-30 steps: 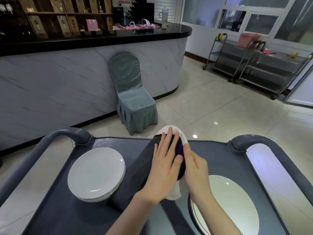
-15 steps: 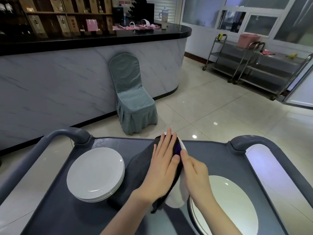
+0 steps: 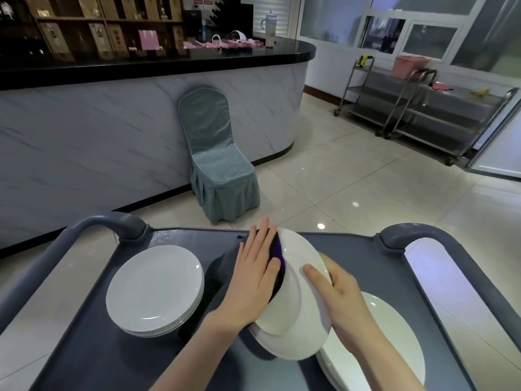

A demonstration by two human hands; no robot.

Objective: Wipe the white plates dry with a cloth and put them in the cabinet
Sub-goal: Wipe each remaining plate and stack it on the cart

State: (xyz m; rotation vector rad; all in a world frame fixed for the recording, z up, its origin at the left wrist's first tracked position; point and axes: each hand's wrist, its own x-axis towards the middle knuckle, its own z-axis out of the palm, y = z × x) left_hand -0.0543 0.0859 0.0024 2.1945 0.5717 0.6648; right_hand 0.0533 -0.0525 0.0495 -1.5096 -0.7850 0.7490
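I hold one white plate [image 3: 298, 306] tilted on edge above the grey cart [image 3: 84, 348]. My left hand [image 3: 253, 280] lies flat with straight fingers and presses a dark grey and purple cloth [image 3: 277, 249] against the plate's left face. My right hand [image 3: 341, 294] grips the plate's right rim, thumb on the near face and fingers behind it. A stack of white plates [image 3: 155, 286] sits on the cart's left side. Another white plate stack [image 3: 394, 348] lies at the right, partly under my right arm.
The cart has raised grey handles at the far left [image 3: 112, 221] and far right [image 3: 417, 235]. Beyond it a covered chair [image 3: 217, 156] stands against a marble-fronted counter [image 3: 112, 136]. Steel trolleys [image 3: 423, 114] line the far right wall. No cabinet is in view.
The plate has swung from nearly edge-on to show more of its white face. My right hand moved right along the rim, and the left hand stays on the cloth.
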